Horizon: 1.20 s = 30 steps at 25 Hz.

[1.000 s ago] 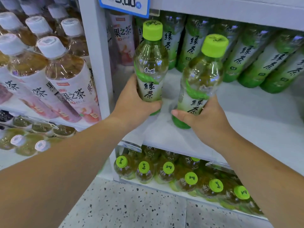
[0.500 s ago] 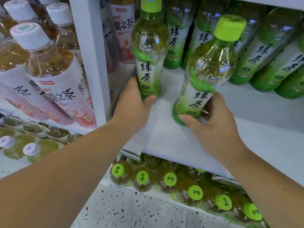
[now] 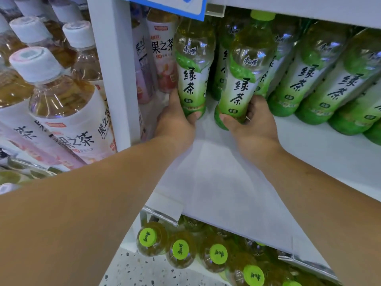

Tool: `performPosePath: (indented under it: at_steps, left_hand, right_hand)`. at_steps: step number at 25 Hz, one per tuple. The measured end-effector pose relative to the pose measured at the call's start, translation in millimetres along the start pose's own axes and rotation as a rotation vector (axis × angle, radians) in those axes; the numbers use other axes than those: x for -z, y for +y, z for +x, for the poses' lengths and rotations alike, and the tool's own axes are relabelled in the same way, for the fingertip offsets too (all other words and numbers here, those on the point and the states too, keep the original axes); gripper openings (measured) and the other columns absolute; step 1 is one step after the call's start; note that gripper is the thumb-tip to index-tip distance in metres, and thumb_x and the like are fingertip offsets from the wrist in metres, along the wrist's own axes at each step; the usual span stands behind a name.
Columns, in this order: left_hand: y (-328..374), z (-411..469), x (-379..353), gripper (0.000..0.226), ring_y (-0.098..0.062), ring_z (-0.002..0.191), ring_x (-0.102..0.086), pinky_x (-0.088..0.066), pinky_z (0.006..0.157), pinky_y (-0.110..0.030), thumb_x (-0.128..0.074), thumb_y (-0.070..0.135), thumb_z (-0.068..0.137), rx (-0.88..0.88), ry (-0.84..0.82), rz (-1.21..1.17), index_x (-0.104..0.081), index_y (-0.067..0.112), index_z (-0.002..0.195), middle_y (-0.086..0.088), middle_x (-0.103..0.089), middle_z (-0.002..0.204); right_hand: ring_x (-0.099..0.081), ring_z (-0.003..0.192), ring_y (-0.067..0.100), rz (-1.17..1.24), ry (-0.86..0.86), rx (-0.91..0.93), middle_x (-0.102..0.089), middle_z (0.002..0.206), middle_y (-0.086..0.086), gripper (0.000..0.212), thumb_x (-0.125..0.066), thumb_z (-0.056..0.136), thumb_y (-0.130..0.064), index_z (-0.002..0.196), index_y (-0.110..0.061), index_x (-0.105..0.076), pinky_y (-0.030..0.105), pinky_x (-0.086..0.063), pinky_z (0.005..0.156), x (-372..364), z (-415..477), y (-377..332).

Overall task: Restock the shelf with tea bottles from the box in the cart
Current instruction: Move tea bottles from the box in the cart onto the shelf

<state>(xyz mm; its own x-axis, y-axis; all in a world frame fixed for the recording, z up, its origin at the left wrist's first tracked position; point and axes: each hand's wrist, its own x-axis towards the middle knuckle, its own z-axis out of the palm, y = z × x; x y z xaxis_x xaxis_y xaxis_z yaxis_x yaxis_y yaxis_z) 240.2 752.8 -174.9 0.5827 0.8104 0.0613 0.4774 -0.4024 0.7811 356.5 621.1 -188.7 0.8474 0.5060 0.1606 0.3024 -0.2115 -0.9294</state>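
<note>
White shelf [image 3: 309,153], front bare; left hand [image 3: 175,124] and right hand [image 3: 253,124] each grip a 绿茶 green tea bottle [image 3: 192,79] [image 3: 243,79] near the white divider [image 3: 115,79].

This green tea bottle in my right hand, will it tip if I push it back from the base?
Possibly: the green tea bottle is tall, narrow and looks nearly full, so likely heavy and top-heavy. Your right hand holds it low, which favours tipping. The smooth shelf should let it slide.
</note>
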Motion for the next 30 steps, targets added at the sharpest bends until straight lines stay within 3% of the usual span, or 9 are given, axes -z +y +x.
performPosePath:
  at_steps: [3, 6, 11, 17, 23, 30]
  left_hand:
    - [-5, 1, -2, 0.055, -0.029, 0.116, -0.061, -0.043, 0.087, -0.03, -0.067, 0.035, 0.095, 0.027, 0.015, -0.025, -0.042, 0.025, 0.143, -0.001, -0.066, 0.128]
    - [-10, 1, -5, 0.051, -0.03, 0.114, -0.061, -0.047, 0.088, -0.033, -0.066, 0.043, 0.095, 0.051, 0.009, -0.023, -0.046, 0.022, 0.137, -0.003, -0.067, 0.126]
    - [-13, 6, -8, 0.054, -0.032, 0.121, -0.054, -0.047, 0.1, -0.046, -0.056, 0.052, 0.096, 0.011, -0.007, 0.092, -0.043, 0.033, 0.145, -0.005, -0.061, 0.13]
    - [-11, 6, -11, 0.063, -0.03, 0.129, -0.046, -0.04, 0.104, -0.041, -0.056, 0.055, 0.096, 0.012, 0.022, 0.117, -0.039, 0.033, 0.153, -0.001, -0.054, 0.14]
    - [-11, 6, -12, 0.062, -0.026, 0.129, -0.052, -0.044, 0.107, -0.044, -0.062, 0.053, 0.093, -0.007, 0.062, 0.047, -0.047, 0.033, 0.15, 0.004, -0.06, 0.14]
    - [-11, 3, -13, 0.057, -0.025, 0.126, -0.055, -0.046, 0.104, -0.041, -0.063, 0.054, 0.092, -0.021, 0.087, 0.054, -0.056, 0.024, 0.141, -0.003, -0.063, 0.133]
  right_hand:
    - [-0.06, 0.089, -0.019, 0.005, 0.009, -0.003, -0.065, 0.102, -0.024, 0.048, -0.085, 0.078, -0.024, 0.114, -0.032, -0.053, 0.003, -0.048, 0.076, -6, 8, -1]
    - [-0.062, 0.094, -0.012, 0.027, 0.024, -0.007, -0.067, 0.107, -0.019, 0.053, -0.085, 0.078, -0.026, 0.122, -0.025, -0.056, 0.014, -0.052, 0.086, -10, 7, -1]
    - [-0.067, 0.109, 0.002, 0.066, -0.012, -0.007, -0.071, 0.118, -0.014, 0.059, -0.083, 0.078, -0.022, 0.13, -0.026, -0.057, 0.032, -0.053, 0.1, -10, 3, 3]
    - [-0.068, 0.099, -0.006, 0.058, 0.02, -0.001, -0.073, 0.108, -0.022, 0.056, -0.086, 0.076, -0.019, 0.126, -0.026, -0.061, 0.011, -0.052, 0.086, -10, -1, 2]
    - [-0.068, 0.103, 0.001, 0.014, 0.003, 0.007, -0.073, 0.112, -0.014, 0.053, -0.085, 0.078, -0.023, 0.127, -0.024, -0.064, 0.026, -0.053, 0.097, -10, -1, 0]
    - [-0.066, 0.103, 0.0, -0.08, -0.021, -0.011, -0.071, 0.113, -0.016, 0.052, -0.081, 0.081, -0.034, 0.129, -0.026, -0.063, 0.02, -0.051, 0.092, -12, -1, -1]
